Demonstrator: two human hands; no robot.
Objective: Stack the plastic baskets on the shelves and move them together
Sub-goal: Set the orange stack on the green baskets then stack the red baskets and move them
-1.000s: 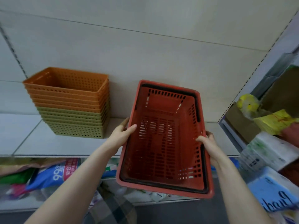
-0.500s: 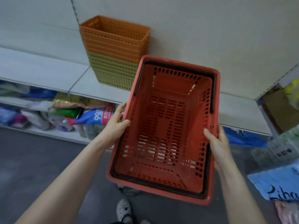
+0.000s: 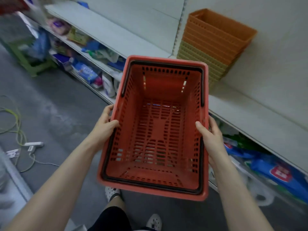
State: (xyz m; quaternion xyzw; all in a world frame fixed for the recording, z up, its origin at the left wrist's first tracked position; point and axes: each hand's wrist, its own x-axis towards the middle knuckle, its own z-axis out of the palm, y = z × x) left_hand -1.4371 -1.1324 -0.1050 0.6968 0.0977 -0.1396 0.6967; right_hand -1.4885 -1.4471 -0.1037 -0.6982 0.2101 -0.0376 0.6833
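Observation:
I hold an empty red shopping basket (image 3: pixel 158 130) in front of me, above the floor and clear of the shelf. Its black handles lie folded along the rim. My left hand (image 3: pixel 104 125) grips the left rim and my right hand (image 3: pixel 210 135) grips the right rim. Behind the basket, at the upper right, a stack of nested baskets (image 3: pixel 215 45) stands on the white shelf (image 3: pixel 260 104), with several orange ones on top of several olive-green ones.
The lower shelf (image 3: pixel 86 57) holds many soft packets and bags. A green stool (image 3: pixel 31 64) stands on the grey floor at the left. Cables and a power strip (image 3: pixel 33 145) lie on the floor at the far left. My feet show below the basket.
The view has swung left and down along the aisle. The red basket has come further away from the shelf, and the orange and green stack now sits at the upper right.

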